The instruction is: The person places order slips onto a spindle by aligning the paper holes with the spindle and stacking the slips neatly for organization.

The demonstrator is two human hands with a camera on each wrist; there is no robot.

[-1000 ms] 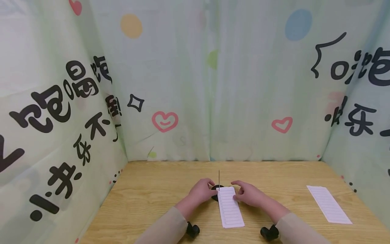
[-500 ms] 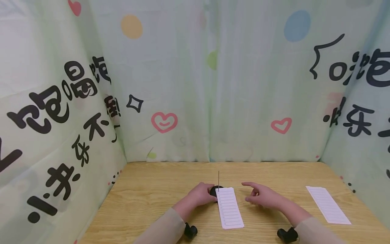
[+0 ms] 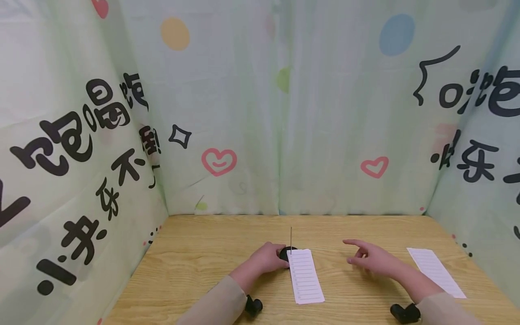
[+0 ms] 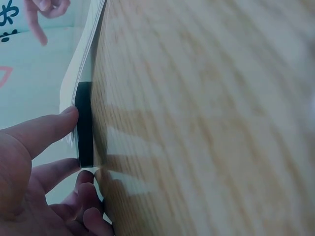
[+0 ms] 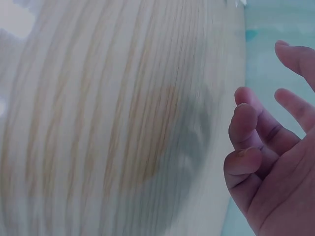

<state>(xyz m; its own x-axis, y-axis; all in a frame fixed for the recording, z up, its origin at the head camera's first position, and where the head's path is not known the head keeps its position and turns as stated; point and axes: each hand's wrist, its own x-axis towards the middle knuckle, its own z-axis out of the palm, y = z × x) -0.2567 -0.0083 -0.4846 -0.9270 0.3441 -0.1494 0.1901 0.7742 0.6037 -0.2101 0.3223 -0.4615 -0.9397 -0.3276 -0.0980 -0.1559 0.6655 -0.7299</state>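
A bill spike with a thin upright metal needle and a round black base stands mid-table. White lined paper slips lie over part of its base, their upper left corner at the needle. My left hand grips the base from the left; the left wrist view has the thumb against the base's upper side and a finger at its rim. My right hand hovers right of the slips, holding nothing, forefinger extended and other fingers loosely bent. The right wrist view contains only that hand above bare wood.
Another white lined paper lies at the right of the wooden table, partly behind the right forearm. Printed curtains close off the back and both sides. Black devices are worn at both wrists.
My right hand has left the slips' right edge and moved right, toward the other paper. The left hand stays at the base, its thumb shifted slightly lower. The slips have hardly moved.
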